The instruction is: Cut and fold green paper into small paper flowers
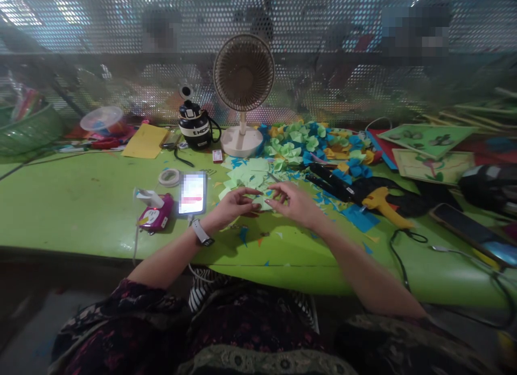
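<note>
Between my two hands is a small light green paper piece [263, 203], low over the green table [100, 229]. My left hand [234, 207], with a watch at the wrist, pinches its left side. My right hand [291, 202] pinches its right side, fingertips close to the left ones. Just beyond my hands lies a pile of light green paper pieces [250, 173]. Behind that, to the right, many folded paper flowers [311, 140] in green, blue and yellow are heaped. Small paper scraps lie around my hands.
A fan [243, 73] and a dark bottle [196, 128] stand at the back. On the left are a lit phone [193, 193], a tape roll [169, 177] and a purple power socket [157, 216]. To the right lie a yellow glue gun [385, 205] with its cord and another phone [464, 229].
</note>
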Tool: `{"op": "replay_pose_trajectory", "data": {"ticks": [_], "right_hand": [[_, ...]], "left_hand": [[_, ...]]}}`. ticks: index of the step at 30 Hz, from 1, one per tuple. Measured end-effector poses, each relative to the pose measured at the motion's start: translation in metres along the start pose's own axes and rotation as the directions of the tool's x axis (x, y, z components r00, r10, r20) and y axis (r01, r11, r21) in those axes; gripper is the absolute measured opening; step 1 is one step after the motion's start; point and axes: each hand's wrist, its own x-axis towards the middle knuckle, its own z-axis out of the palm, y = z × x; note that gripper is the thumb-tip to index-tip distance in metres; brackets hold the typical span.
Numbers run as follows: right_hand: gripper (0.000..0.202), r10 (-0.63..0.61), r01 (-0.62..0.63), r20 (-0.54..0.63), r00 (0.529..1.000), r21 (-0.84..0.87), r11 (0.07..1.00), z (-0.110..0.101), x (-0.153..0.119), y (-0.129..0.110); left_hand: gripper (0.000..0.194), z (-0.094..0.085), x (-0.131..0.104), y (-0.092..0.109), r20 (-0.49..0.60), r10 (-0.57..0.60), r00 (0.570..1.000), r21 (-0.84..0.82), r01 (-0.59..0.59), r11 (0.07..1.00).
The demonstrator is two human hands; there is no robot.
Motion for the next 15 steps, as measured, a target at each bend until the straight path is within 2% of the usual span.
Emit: {"op": "replay_pose_trajectory", "data": {"ticks": [2, 6, 10, 15], "right_hand": [[0.031, 0.038, -0.040, 0.057, 0.998, 0.039, 0.998, -0.0021, 0.0003, -0.0003], [0.030, 0.089, -0.134, 0.259, 0.962, 0.161, 0.978, -0.0028, -0.0005, 0.0005], [0.031, 0.123, -0.195, 0.280, 0.952, 0.243, 0.950, -0.0016, 0.0005, 0.0030], [0.033, 0.128, -0.212, 0.274, 0.953, 0.304, 0.929, 0.0003, 0.0023, 0.0070]], "left_hand": [[0.047, 0.0006, -0.0004, 0.0013, -0.009, 0.008, 1.000, -0.003, -0.008, 1.000], [0.048, 0.0030, -0.0013, 0.0031, -0.012, 0.008, 1.000, -0.026, -0.008, 1.000], [0.047, 0.0022, -0.0009, 0.0032, -0.033, -0.031, 0.999, -0.024, 0.030, 0.999], [0.035, -0.0005, 0.0014, 0.0020, -0.049, -0.073, 0.996, -0.002, 0.073, 0.997]]}}
